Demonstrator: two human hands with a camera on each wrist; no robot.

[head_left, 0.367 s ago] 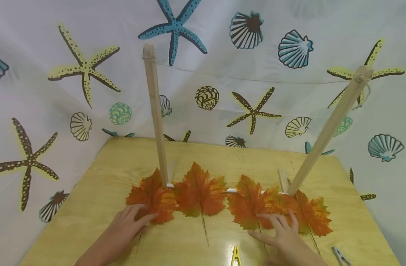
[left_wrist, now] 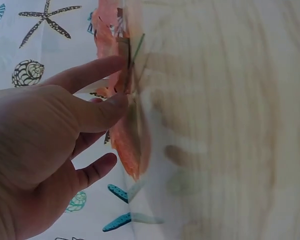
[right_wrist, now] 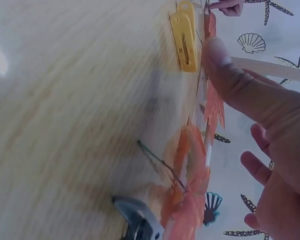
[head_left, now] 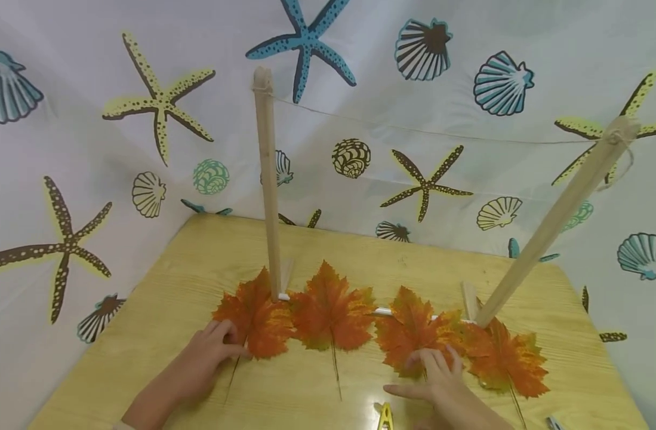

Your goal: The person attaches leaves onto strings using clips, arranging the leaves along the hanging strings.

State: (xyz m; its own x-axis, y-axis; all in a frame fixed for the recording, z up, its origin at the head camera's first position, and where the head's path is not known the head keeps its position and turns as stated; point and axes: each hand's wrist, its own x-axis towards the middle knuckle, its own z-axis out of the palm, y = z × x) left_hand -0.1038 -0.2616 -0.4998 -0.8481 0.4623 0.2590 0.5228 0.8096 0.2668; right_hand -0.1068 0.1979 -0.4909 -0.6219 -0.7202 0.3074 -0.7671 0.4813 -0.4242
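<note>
Several orange-red artificial maple leaves lie side by side along the table. My left hand (head_left: 212,352) is at the leftmost leaf (head_left: 263,325), fingertips at its lower left edge and thumb by the stem. In the left wrist view, the thumb and index finger stand apart beside that leaf (left_wrist: 126,145). My right hand (head_left: 440,382) reaches over the lower part of another leaf (head_left: 405,325), its thumb stretched out to the left. The second leaf from the left (head_left: 330,307) lies between the hands, and the rightmost leaf (head_left: 516,358) is beyond the right hand.
Two wooden posts, a left one (head_left: 268,179) and a right one (head_left: 559,221), rise behind the leaves with a string (head_left: 413,129) tied between their tops. A white rod (head_left: 382,311) runs low between them. A yellow clothespin (head_left: 385,416) and a grey clothespin (head_left: 554,423) lie near the front.
The view has shifted slightly. My left hand's fingers have drawn back to the left leaf's edge. My right hand has moved a little left and down, off the right-hand leaves.
</note>
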